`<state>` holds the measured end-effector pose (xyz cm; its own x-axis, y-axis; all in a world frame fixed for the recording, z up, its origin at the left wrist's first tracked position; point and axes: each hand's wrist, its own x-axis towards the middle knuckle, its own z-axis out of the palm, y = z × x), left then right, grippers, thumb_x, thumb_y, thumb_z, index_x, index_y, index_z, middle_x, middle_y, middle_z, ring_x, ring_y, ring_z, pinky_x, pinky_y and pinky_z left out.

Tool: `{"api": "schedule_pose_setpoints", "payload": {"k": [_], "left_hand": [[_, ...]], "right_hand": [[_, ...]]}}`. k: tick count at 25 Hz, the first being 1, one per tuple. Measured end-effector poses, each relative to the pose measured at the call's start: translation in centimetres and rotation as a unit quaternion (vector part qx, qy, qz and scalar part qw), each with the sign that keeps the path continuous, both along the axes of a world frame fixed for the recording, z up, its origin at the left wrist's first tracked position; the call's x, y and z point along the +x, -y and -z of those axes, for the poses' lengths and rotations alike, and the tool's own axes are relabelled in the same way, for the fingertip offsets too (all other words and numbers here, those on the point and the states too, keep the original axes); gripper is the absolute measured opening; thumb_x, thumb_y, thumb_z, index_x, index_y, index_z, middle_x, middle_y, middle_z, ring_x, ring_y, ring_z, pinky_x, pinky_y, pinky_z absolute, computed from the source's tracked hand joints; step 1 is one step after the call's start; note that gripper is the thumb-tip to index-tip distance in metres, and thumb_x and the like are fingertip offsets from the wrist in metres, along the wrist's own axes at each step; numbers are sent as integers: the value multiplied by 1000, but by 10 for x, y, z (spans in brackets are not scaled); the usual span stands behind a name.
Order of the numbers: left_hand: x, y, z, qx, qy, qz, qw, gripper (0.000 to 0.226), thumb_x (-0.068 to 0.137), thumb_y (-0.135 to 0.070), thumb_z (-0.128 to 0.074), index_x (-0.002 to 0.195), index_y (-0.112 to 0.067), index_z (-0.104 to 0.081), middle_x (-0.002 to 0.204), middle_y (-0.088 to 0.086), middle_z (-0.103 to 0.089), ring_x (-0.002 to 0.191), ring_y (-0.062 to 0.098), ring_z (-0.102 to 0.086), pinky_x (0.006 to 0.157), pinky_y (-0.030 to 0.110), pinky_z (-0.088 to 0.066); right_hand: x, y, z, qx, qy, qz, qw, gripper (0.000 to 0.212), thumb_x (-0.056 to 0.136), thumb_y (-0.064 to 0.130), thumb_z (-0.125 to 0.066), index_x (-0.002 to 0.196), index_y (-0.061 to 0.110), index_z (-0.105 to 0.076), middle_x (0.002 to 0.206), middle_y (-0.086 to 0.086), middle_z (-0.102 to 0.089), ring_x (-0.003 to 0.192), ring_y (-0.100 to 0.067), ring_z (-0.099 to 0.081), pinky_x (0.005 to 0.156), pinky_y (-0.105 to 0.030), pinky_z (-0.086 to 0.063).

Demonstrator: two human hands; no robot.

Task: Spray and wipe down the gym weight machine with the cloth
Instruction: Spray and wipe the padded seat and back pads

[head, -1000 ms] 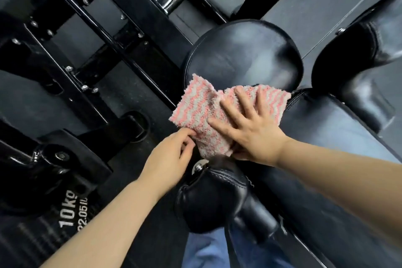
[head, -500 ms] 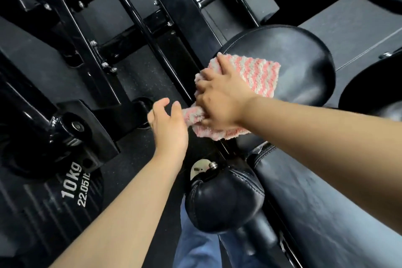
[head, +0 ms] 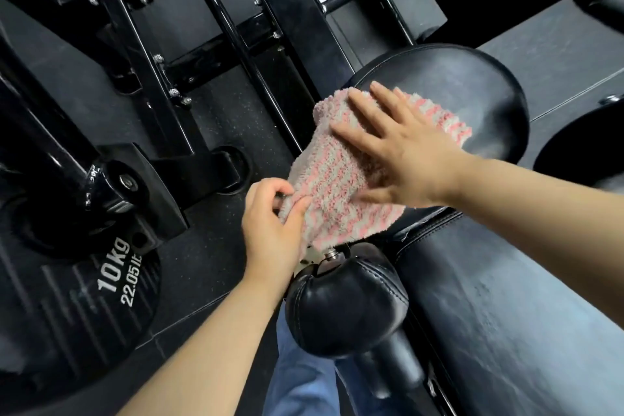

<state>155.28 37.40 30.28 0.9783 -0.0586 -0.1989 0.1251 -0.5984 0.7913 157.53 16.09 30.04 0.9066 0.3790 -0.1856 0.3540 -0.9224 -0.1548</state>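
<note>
Far left, 10kg plate (head: 81, 307) on frame. Centre, left hand (head: 273, 223) pinching cloth (head: 341, 186) corner, likely to hold it taut. Right, right hand (head: 401, 159) flat, fingers straight, pressing cloth onto round pad (head: 479, 88) for wiping.

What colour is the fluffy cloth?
The cloth has pink and white stripes, seen clearly in the head view.

A gym: a black weight plate (head: 84, 307) stamped "10kg 22.05lb" sits at lower left on a bar sleeve, bolted black steel frame members (head: 293, 10) cross the upper half, padded black vinyl rollers (head: 472, 84) (shiny, stitched) fill the right, and speckled rubber floor (head: 209, 118) lies beneath.
</note>
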Motion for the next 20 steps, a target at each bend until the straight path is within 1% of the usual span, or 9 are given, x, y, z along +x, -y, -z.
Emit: {"api": "schedule_pose_setpoints", "payload": {"k": [4, 5, 7, 9, 11, 13, 16, 18, 20], "left_hand": [[9, -5, -15, -53, 178, -89, 978, 15, 85, -6, -58, 90, -19, -50, 97, -11, -43, 92, -8, -47, 81, 10, -43], [18, -4, -13, -98, 132, -171, 971, 17, 89, -5, -52, 93, -21, -49, 96, -12, -44, 87, -6, -51, 78, 14, -46], [27, 3, -1, -157, -100, -289, 939, 21, 94, -3, -45, 107, -18, -50, 91, -7, -51, 74, -4, -51, 71, 20, -45], [27, 17, 13, -153, -381, -229, 883, 37, 97, -12, -47, 134, -11, -42, 119, 4, -55, 95, 10, -55, 86, 27, -47], [27, 32, 21, -200, -507, -162, 823, 42, 99, -28, -46, 136, -10, -40, 134, 4, -49, 118, 22, -51, 100, 38, -43], [28, 42, 17, -265, -514, -159, 800, 23, 100, -29, -40, 116, -15, -51, 117, 3, -58, 111, 22, -54, 94, 40, -45], [34, 36, 5, -275, -423, -173, 846, 11, 98, -19, -47, 97, -17, -57, 107, 4, -65, 102, 20, -60, 86, 34, -50], [42, 26, -2, -307, -441, -151, 830, 32, 98, -35, -43, 110, -10, -59, 110, 9, -67, 93, 17, -67, 78, 30, -55], [55, 21, -12, -343, -505, -127, 781, 69, 91, -61, -32, 116, -3, -60, 120, 15, -63, 110, 21, -60, 96, 33, -48]], "right_hand": [[-12, 6, 9, -45, 34, 16, 998, 105, 66, 81, -31, 147, 14, -29, 149, -24, -32, 135, -50, -27, 107, -60, -15], [-14, 7, 9, -40, 43, 48, 997, 102, 71, 79, -29, 146, 9, -32, 147, -25, -35, 133, -51, -30, 106, -62, -18], [-20, 9, 9, -32, 48, 112, 992, 96, 80, 75, -25, 144, 4, -34, 147, -25, -35, 133, -51, -30, 107, -63, -19], [-28, 9, 11, -29, 57, 153, 986, 94, 85, 73, -19, 145, 2, -31, 149, -24, -32, 135, -49, -28, 108, -63, -15], [-34, 8, 12, -27, 62, 175, 982, 95, 86, 73, -15, 146, 1, -27, 150, -24, -29, 136, -49, -26, 108, -63, -14], [-40, 10, 14, -25, 62, 196, 978, 97, 84, 74, -20, 147, 0, -25, 152, -24, -26, 137, -47, -23, 108, -63, -15], [-45, 11, 14, -32, 62, 214, 974, 99, 81, 71, -28, 146, -4, -25, 152, -24, -23, 139, -45, -21, 109, -61, -14], [-43, 9, 14, -38, 67, 204, 976, 99, 81, 69, -30, 144, -7, -28, 151, -25, -25, 139, -44, -23, 109, -61, -14], [-39, 8, 15, -36, 75, 184, 979, 99, 80, 69, -31, 143, -8, -29, 150, -26, -27, 139, -42, -24, 109, -60, -14]]}}
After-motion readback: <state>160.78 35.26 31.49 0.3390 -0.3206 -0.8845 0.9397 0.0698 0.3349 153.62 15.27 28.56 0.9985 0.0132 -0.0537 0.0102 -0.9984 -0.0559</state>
